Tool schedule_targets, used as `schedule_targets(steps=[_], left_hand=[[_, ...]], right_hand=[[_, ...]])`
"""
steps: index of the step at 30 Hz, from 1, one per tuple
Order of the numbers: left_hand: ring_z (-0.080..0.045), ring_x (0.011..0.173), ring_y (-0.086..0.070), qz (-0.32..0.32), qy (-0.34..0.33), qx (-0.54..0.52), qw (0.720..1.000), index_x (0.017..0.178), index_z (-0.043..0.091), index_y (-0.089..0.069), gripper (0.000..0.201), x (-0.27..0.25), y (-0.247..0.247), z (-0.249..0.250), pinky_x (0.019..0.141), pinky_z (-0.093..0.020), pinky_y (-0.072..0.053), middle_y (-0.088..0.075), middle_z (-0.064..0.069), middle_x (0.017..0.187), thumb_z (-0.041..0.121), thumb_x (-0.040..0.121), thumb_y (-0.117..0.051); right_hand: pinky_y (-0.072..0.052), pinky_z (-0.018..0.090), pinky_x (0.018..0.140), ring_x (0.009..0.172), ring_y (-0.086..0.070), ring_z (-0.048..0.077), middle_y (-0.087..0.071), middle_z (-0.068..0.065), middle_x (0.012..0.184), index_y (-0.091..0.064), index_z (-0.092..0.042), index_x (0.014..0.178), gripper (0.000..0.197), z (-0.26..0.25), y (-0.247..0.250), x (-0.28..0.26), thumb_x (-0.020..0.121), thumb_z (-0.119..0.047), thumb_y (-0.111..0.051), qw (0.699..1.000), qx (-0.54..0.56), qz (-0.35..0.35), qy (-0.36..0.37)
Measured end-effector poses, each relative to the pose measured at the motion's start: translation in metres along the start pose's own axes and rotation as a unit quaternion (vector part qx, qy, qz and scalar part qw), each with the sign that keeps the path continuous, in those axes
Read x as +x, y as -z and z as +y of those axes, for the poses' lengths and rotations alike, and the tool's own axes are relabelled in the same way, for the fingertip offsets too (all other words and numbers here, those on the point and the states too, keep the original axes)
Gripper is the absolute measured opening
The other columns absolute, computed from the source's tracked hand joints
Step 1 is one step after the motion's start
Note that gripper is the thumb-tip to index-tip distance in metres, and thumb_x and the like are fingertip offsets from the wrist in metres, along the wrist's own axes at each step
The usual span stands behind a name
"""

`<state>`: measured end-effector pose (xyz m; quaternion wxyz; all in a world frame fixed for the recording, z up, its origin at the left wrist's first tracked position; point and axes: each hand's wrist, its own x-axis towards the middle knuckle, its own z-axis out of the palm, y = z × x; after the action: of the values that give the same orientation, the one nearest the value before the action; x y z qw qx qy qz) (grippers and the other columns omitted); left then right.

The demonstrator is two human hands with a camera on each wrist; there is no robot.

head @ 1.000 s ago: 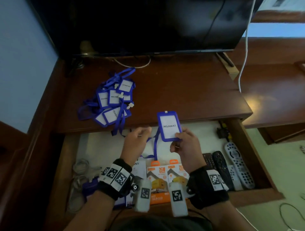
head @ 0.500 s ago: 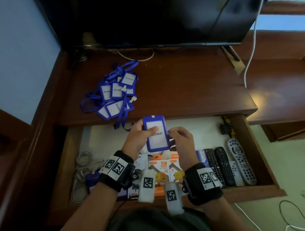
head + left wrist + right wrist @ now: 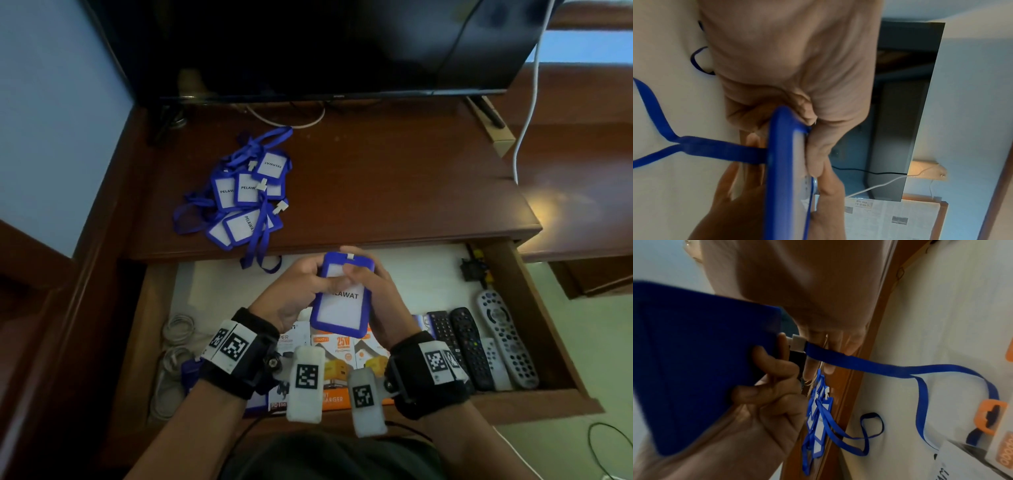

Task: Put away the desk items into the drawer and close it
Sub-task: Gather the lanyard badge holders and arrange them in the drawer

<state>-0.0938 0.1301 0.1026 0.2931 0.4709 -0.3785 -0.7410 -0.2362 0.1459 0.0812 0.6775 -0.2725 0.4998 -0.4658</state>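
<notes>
A blue badge holder (image 3: 340, 301) marked PELAWAT hangs over the open drawer (image 3: 544, 329), gripped by both hands. My left hand (image 3: 320, 281) holds its left edge with the thumb across the front. My right hand (image 3: 358, 274) pinches its top right. In the left wrist view the badge holder (image 3: 786, 170) shows edge-on, and its blue lanyard (image 3: 715, 150) trails toward the drawer floor. The right wrist view shows the badge holder's back (image 3: 694, 361) and the lanyard (image 3: 879, 366) running from the white clip down into the drawer. A pile of several more badges (image 3: 245, 195) lies on the desk (image 3: 394, 185).
Inside the drawer lie charger boxes (image 3: 337, 347) at the front middle, several remotes (image 3: 500, 339) at the right and coiled cables (image 3: 174, 342) at the left. A dark TV (image 3: 325, 44) stands at the back of the desk. A white cable (image 3: 529, 102) hangs at the right.
The badge holder came down from the desk edge toward me. My left hand took hold of it, so both hands now grip it low over the drawer.
</notes>
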Motion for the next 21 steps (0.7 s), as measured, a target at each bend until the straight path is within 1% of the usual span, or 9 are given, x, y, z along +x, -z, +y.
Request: schedule_targets(steps=[2, 4, 7, 10, 12, 14, 17, 19, 21], left_hand=[[-0.032, 0.097, -0.068, 0.022, 0.004, -0.007, 1.000, 0.111, 0.010, -0.064, 0.027, 0.001, 0.002, -0.003, 0.086, -0.047, -0.056, -0.071, -0.014, 0.107, 0.006, 0.085, -0.066], [-0.034, 0.100, -0.068, 0.050, 0.007, -0.021, 0.999, 0.111, 0.009, -0.064, 0.028, 0.002, 0.004, -0.005, 0.090, -0.050, -0.053, -0.071, -0.015, 0.106, 0.009, 0.083, -0.069], [-0.029, 0.094, -0.069, 0.104, -0.012, -0.039, 0.994, 0.109, 0.010, -0.065, 0.025, 0.004, 0.006, -0.008, 0.080, -0.042, -0.057, -0.072, -0.012, 0.103, 0.010, 0.085, -0.068], [-0.022, 0.090, -0.069, 0.156, -0.048, -0.058, 0.985, 0.112, 0.011, -0.064, 0.025, 0.006, 0.004, -0.008, 0.067, -0.031, -0.056, -0.072, -0.009, 0.103, 0.009, 0.087, -0.065], [-0.020, 0.091, -0.068, 0.180, -0.067, -0.079, 0.978, 0.113, 0.015, -0.062, 0.026, 0.008, 0.002, -0.007, 0.066, -0.028, -0.056, -0.071, -0.006, 0.105, 0.009, 0.088, -0.064], [-0.021, 0.096, -0.067, 0.195, -0.084, -0.094, 0.973, 0.114, 0.021, -0.061, 0.029, 0.008, 0.002, -0.006, 0.072, -0.032, -0.056, -0.070, -0.004, 0.109, 0.007, 0.088, -0.063], [-0.024, 0.102, -0.064, 0.200, -0.099, -0.101, 0.970, 0.121, 0.021, -0.058, 0.042, 0.007, 0.006, -0.006, 0.080, -0.037, -0.055, -0.068, -0.006, 0.113, 0.000, 0.085, -0.063], [-0.024, 0.101, -0.065, 0.188, -0.096, -0.123, 0.970, 0.121, 0.021, -0.058, 0.047, 0.005, 0.011, -0.005, 0.083, -0.039, -0.055, -0.069, -0.007, 0.112, -0.005, 0.082, -0.064], [-0.025, 0.094, -0.067, 0.171, -0.087, -0.152, 0.970, 0.116, 0.015, -0.058, 0.046, 0.003, 0.017, -0.004, 0.080, -0.038, -0.056, -0.068, -0.009, 0.107, -0.009, 0.077, -0.064]], right_hand=[[-0.057, 0.037, 0.067, 0.083, -0.067, 0.027, -0.067, 0.012, 0.098, -0.058, -0.014, 0.108, 0.026, 0.002, -0.002, 0.001, 0.084, -0.016, -0.067, 1.000, -0.015, 0.008, -0.009], [-0.056, 0.040, 0.073, 0.089, -0.066, 0.030, -0.066, 0.017, 0.104, -0.058, -0.012, 0.108, 0.018, 0.004, -0.003, 0.001, 0.091, -0.015, -0.061, 1.000, -0.018, 0.008, -0.013], [-0.054, 0.041, 0.078, 0.092, -0.065, 0.030, -0.065, 0.021, 0.110, -0.059, -0.010, 0.109, 0.018, 0.006, -0.006, 0.001, 0.092, -0.017, -0.059, 1.000, -0.025, 0.009, -0.017], [-0.048, 0.036, 0.067, 0.083, -0.060, 0.029, -0.063, 0.018, 0.098, -0.057, -0.007, 0.110, 0.021, 0.005, -0.010, -0.001, 0.092, -0.018, -0.059, 0.999, -0.040, -0.003, -0.003], [-0.049, 0.030, 0.061, 0.076, -0.061, 0.024, -0.065, 0.012, 0.091, -0.060, -0.009, 0.108, 0.015, 0.001, -0.014, -0.004, 0.093, -0.014, -0.057, 0.999, -0.044, -0.016, 0.004], [-0.047, 0.026, 0.056, 0.073, -0.060, 0.022, -0.065, 0.010, 0.089, -0.063, -0.011, 0.106, 0.015, 0.000, -0.015, -0.003, 0.093, -0.011, -0.056, 0.998, -0.060, -0.020, 0.011], [-0.041, 0.031, 0.060, 0.079, -0.052, 0.029, -0.062, 0.016, 0.092, -0.065, -0.006, 0.103, 0.014, -0.001, -0.015, -0.002, 0.092, -0.010, -0.057, 0.994, -0.100, -0.028, 0.023], [-0.044, 0.034, 0.064, 0.079, -0.055, 0.030, -0.064, 0.016, 0.091, -0.067, -0.003, 0.101, 0.014, -0.003, -0.011, -0.001, 0.090, -0.009, -0.060, 0.993, -0.105, -0.036, 0.025], [-0.045, 0.029, 0.057, 0.073, -0.054, 0.031, -0.062, 0.019, 0.086, -0.067, 0.003, 0.095, 0.018, -0.005, -0.005, -0.002, 0.085, -0.013, -0.066, 0.993, -0.102, -0.044, 0.034]])
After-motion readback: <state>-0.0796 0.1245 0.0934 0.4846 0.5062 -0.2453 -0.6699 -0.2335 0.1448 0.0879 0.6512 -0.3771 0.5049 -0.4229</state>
